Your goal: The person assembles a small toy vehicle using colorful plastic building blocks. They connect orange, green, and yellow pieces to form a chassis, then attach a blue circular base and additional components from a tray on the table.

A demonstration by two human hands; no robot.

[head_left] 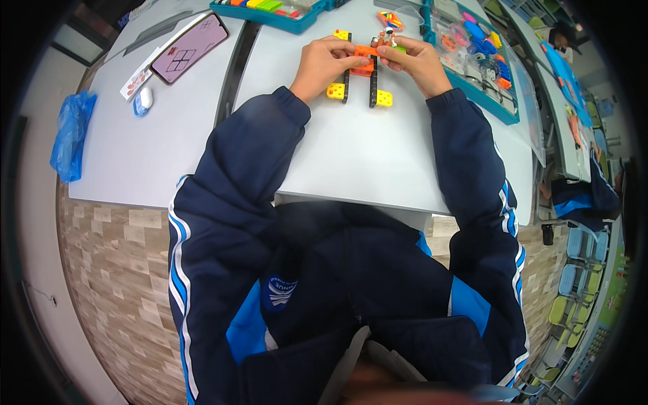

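Observation:
On the white table stands a building-block model with two black beams (373, 88), orange pieces (363, 69) between them and yellow blocks (384, 98) at the beam ends. My left hand (325, 64) grips the orange part of the model from its left side, thumb and fingers closed on it. From the right, my right hand (417, 64) pinches the same orange part near its upper end; the fingertips partly cover it. Just beyond my right fingertips is a small white and brown toy figure (387, 38). Whether the figure is fixed to the model, I cannot tell.
A teal parts case (507, 112) with colourful pieces lies at the right, another teal tray (297, 25) at the far edge. On the left are a phone (191, 48), a small white and blue object (143, 101) and a blue plastic bag (73, 135). Another person (586, 199) is far right.

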